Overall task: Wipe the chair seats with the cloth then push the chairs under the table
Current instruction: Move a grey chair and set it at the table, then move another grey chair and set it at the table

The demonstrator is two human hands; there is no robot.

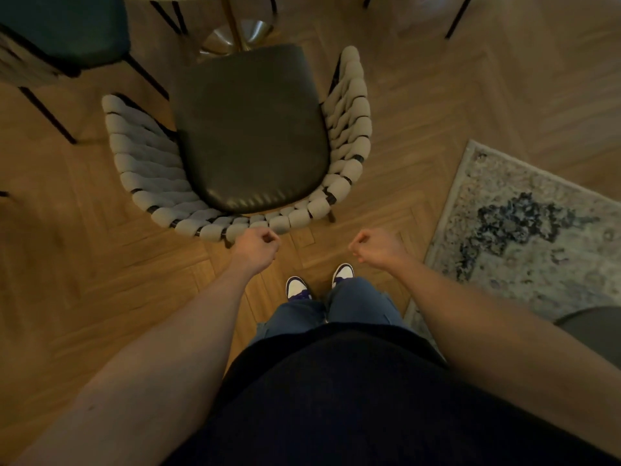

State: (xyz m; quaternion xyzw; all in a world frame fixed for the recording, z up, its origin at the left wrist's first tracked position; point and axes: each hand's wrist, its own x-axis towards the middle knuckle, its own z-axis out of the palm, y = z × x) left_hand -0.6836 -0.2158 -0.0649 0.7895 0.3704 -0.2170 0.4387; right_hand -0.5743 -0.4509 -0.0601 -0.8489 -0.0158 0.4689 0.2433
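**Behind the chair, no cloth in hand**

The chair stands in front of me on the wood floor, its dark seat facing up and its woven grey back curving toward me. Its front edge sits near the brass base of the desk, so it is not yet tucked under. My left hand hovers just beside the top of the back, fingers curled, holding nothing. My right hand hangs apart from the chair, curled too and empty. I see no cloth anywhere, so I judge the wiping is either done or needs the cloth fetched. If done, the next move is to grip the back with both hands and push forward. A teal chair stands at left, a rug at right.
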